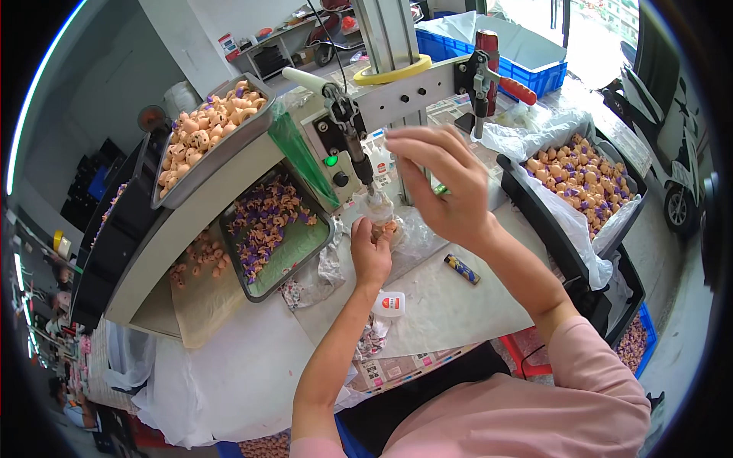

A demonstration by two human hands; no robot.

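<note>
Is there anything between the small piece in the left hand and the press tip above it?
Nothing visible. The left hand holds a small tan piece directly beneath the press tip, with only open space between them. The right hand hovers beside the gap, not in it.

Small toy-assembly workshop: bench press (397, 84), trays of doll heads (210, 130).

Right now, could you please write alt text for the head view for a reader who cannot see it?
A person's left hand holds a small peach-coloured part under a press tool, while the right hand hovers above with fingers spread. Trays of peach toy heads and purple pieces sit to the left; a lined bin of heads sits right.
</note>
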